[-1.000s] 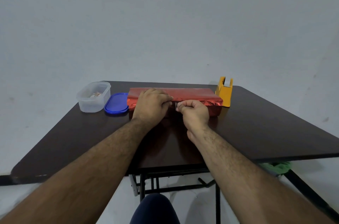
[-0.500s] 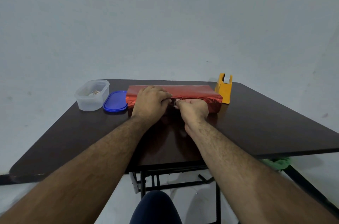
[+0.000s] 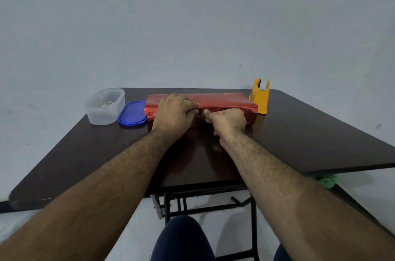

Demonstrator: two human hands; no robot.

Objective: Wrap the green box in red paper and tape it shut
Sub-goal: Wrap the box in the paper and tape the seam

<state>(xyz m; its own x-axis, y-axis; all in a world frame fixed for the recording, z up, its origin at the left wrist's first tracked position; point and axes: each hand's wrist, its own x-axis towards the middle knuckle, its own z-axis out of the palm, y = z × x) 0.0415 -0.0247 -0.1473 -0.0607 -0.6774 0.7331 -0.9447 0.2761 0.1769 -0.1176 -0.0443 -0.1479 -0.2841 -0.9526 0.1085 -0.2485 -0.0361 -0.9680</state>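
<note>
A long box wrapped in shiny red paper (image 3: 222,101) is held on a dark brown table (image 3: 310,138). Its near top edge is pressed by the left hand (image 3: 174,114); the front seam is pinched by the right hand (image 3: 227,120). A yellow plastic tape dispenser (image 3: 260,97) is positioned just beside the right end.

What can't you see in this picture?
Head view:
- Green box: fully covered by the red paper.
- Paper seam: hidden behind the left hand and right hand.
- Tape on it: cannot tell.
- Tub contents: too small.
</note>
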